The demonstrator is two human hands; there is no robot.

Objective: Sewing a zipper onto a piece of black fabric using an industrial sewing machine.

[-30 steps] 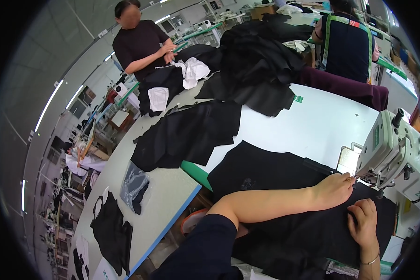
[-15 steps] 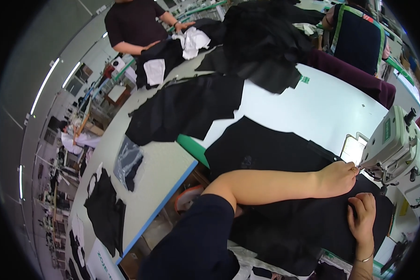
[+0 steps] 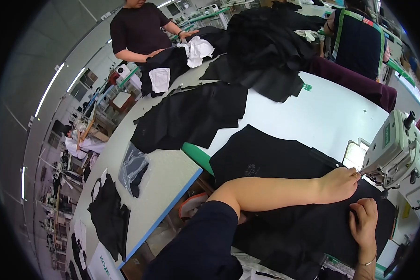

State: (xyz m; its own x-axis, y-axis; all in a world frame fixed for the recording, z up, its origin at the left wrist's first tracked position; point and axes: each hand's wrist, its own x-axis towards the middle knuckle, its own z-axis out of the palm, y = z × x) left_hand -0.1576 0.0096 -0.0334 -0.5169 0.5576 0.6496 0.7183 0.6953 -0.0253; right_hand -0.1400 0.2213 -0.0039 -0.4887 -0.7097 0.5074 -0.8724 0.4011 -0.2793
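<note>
A black garment (image 3: 275,158) lies spread on the white table in front of a white sewing machine (image 3: 394,144). My left hand (image 3: 340,183) reaches across it, fingertips pinching the cloth right at the machine's needle area. My right hand (image 3: 364,219) lies flat on the same black fabric, just below and to the right of the left hand, fingers spread and pressing the cloth down.
Stacks of black cut pieces (image 3: 191,114) and a larger black heap (image 3: 270,51) lie farther along the white table (image 3: 331,112). A person in a black shirt (image 3: 140,30) handles cloth at the far end. Another person (image 3: 359,42) sits at the right. A plastic bag (image 3: 133,168) lies left.
My view has dipped and drawn closer to the table. My left hand has slid forward to the needle area. My right hand stays flat on the fabric.
</note>
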